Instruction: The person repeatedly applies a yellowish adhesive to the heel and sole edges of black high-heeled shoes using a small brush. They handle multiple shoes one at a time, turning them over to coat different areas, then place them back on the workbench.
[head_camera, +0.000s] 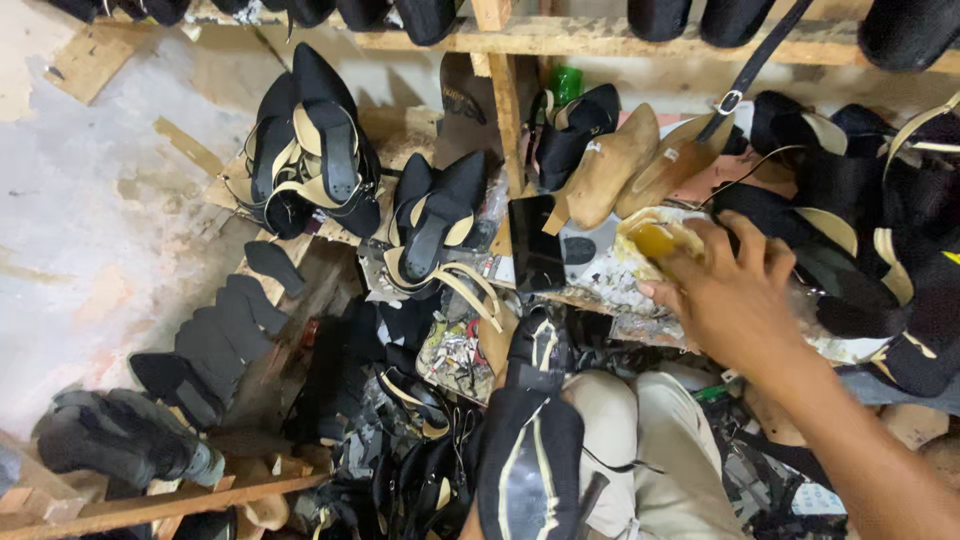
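- While the right hand (735, 300) reached over the cluttered surface (610, 285), its grip closed around a yellow sponge-like pad (655, 240).
- Just beyond the grip lay two wooden shoe lasts (610, 165).
- Left of the grip sat a black phone (535, 245).
- Left hand: unseen.
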